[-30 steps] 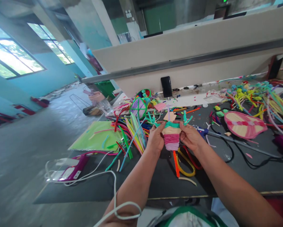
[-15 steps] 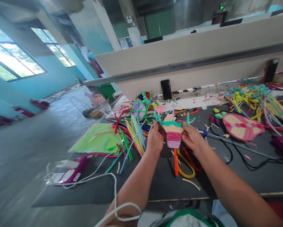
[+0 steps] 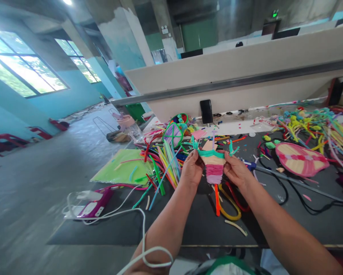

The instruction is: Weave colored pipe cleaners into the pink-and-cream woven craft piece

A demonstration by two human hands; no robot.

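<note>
Pinched by its side edges, the striped craft piece (image 3: pixel 215 168) hung between the closed fingers of the left hand (image 3: pixel 192 168) and right hand (image 3: pixel 236 168), above the near half of the dark table (image 3: pixel 102 233), its orange stem (image 3: pixel 217 200) pointing toward the near edge. A green sheet (image 3: pixel 118 168) lay left, a pink-and-cream oval (image 3: pixel 301 158) right. Smaller, a black phone (image 3: pixel 206 111) leaned against the far partition (image 3: pixel 171 109); smallest, a cream strip (image 3: pixel 235 227) lay near the front edge.

Orange stem (image 3: pixel 217 202) on woven piece (image 3: pixel 215 167) now apart from cream strip (image 3: pixel 235 227); earlier met.
</note>
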